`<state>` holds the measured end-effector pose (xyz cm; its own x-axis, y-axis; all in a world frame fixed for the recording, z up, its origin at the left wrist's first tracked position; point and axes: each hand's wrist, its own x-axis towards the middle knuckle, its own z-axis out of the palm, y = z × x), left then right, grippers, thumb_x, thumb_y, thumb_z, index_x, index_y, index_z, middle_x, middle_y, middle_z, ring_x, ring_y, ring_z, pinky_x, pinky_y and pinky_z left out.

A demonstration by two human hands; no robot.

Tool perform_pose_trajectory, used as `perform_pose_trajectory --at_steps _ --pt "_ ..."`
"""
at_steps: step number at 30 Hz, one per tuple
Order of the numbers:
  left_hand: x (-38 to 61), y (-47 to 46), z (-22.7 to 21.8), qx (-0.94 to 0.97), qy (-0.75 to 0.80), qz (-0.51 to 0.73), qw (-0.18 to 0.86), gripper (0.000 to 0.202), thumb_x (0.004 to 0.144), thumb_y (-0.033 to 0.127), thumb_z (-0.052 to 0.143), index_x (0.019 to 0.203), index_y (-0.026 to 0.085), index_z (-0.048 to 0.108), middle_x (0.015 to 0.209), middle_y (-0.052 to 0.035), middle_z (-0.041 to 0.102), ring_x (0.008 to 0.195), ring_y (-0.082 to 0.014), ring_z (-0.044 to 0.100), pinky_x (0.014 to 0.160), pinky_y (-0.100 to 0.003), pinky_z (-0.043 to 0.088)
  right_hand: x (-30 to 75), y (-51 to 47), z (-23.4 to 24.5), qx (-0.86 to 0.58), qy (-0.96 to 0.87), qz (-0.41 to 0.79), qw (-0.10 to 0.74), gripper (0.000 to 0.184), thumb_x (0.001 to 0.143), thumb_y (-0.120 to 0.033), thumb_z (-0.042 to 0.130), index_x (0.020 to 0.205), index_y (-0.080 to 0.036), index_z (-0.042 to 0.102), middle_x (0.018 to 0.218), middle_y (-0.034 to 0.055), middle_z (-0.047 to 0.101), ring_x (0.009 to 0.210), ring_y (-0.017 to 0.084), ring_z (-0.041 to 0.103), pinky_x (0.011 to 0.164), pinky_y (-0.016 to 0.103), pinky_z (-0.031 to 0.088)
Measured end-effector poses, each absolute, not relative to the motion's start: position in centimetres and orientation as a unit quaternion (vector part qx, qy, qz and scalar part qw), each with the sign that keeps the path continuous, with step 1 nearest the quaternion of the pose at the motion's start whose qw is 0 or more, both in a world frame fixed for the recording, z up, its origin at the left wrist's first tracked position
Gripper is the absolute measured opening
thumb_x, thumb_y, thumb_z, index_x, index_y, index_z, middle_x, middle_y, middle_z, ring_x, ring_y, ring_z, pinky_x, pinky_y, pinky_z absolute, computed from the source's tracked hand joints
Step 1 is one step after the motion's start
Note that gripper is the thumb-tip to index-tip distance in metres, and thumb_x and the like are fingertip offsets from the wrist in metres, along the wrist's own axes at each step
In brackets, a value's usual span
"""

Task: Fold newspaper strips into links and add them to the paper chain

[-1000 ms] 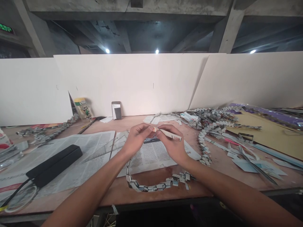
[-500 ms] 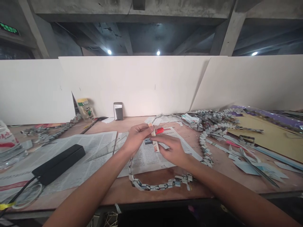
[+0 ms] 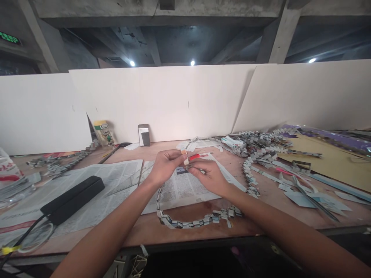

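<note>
My left hand [image 3: 168, 165] pinches a small folded strip of printed paper [image 3: 186, 159] above the newspaper. The fingers of my right hand [image 3: 208, 174] are closed at the strip's lower end, thumb and forefinger on it. Just behind the strip lies a red-handled tool [image 3: 194, 156], its kind not clear. A chain of folded paper links [image 3: 191, 224] runs from under my left wrist and curves along the front of the table. Under both hands spreads a sheet of newspaper [image 3: 171, 199].
To the left are a black power adapter [image 3: 72, 199], a clear set square [image 3: 127, 183] and a yellow-capped container [image 3: 102, 133]. A phone [image 3: 143, 135] leans on the white panel [image 3: 174, 100]. More paper chain [image 3: 257, 146] and scissors [image 3: 310, 199] lie to the right.
The lower part of the paper strip, hanging down earlier, is now bent up between my fingers, so the strip looks shorter. My right hand has moved slightly up and left.
</note>
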<state>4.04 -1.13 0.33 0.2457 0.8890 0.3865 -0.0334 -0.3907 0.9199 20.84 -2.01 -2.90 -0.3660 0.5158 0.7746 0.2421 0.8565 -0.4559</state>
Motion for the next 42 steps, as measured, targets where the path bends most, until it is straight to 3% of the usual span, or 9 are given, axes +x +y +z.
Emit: perform_pose_trajectory --at_steps 6,13,19,27,32,37,42 --pt "4.3 -1.5 0.5 0.655 0.327 0.540 0.415 0.020 0.072 0.033 0.069 0.074 0.013 0.070 0.064 -0.0023 0.067 0.063 -0.0138 0.060 0.065 -0.026 0.051 19.8 -2.1 -2.8 -0.260 -0.679 0.377 0.574 0.010 0.075 -0.029 0.067 0.079 -0.020 0.066 0.073 0.0007 0.065 0.062 0.013 0.059 0.060 0.029 0.048" --pt "4.5 -1.8 0.6 0.645 0.314 0.549 0.429 0.020 0.070 0.032 0.071 0.077 0.013 0.072 0.071 -0.0038 0.070 0.060 -0.0130 0.059 0.063 -0.028 0.052 19.8 -2.0 -2.4 -0.235 -0.601 0.510 0.569 0.019 0.068 -0.026 0.073 0.074 -0.020 0.056 0.063 -0.0049 0.059 0.060 0.011 0.058 0.061 0.027 0.044" --pt "4.4 -1.6 0.3 0.651 0.319 0.540 0.427 0.022 0.069 0.031 0.072 0.082 0.014 0.073 0.076 -0.0053 0.071 0.064 -0.0145 0.061 0.063 -0.027 0.051 19.8 -1.9 -2.4 -0.259 -0.590 0.527 0.553 0.019 0.064 -0.024 0.076 0.071 -0.018 0.059 0.061 -0.0037 0.060 0.059 0.010 0.056 0.060 0.026 0.041" --pt "4.4 -1.8 0.2 0.684 0.359 0.530 0.350 0.022 0.074 0.034 0.066 0.080 0.014 0.071 0.074 -0.0043 0.072 0.069 -0.0175 0.064 0.063 -0.027 0.050 19.9 -1.6 -2.6 -0.281 -0.565 0.538 0.559 0.022 0.066 -0.035 0.074 0.072 -0.017 0.062 0.070 -0.0003 0.062 0.060 0.011 0.058 0.059 0.028 0.043" --pt "4.7 -1.9 -0.7 0.724 0.360 0.544 0.222 0.020 0.078 0.033 0.062 0.086 0.018 0.072 0.089 -0.0045 0.073 0.084 -0.0219 0.067 0.076 -0.032 0.052 19.8 -1.8 -2.5 -0.304 -0.558 0.528 0.563 0.021 0.065 -0.032 0.073 0.066 -0.016 0.059 0.060 -0.0028 0.056 0.056 0.010 0.053 0.058 0.027 0.041" --pt "4.7 -2.0 -1.2 0.785 0.370 0.494 0.049 0.022 0.085 0.027 0.052 0.094 0.022 0.071 0.092 -0.0035 0.073 0.084 -0.0215 0.066 0.080 -0.034 0.050 19.6 -2.0 -2.3 -0.291 -0.506 0.597 0.551 0.019 0.064 -0.027 0.073 0.067 -0.016 0.058 0.065 -0.0036 0.055 0.056 0.008 0.052 0.058 0.025 0.041" --pt "4.5 -2.2 -0.6 0.833 0.294 0.461 0.086 0.031 0.086 0.020 0.048 0.113 0.021 0.063 0.110 -0.0050 0.067 0.100 -0.0195 0.061 0.089 -0.033 0.047 20.5 -1.2 -2.1 -0.237 -0.446 0.671 0.542 0.016 0.065 -0.019 0.074 0.071 -0.017 0.059 0.060 -0.0047 0.053 0.056 0.007 0.051 0.056 0.021 0.042"
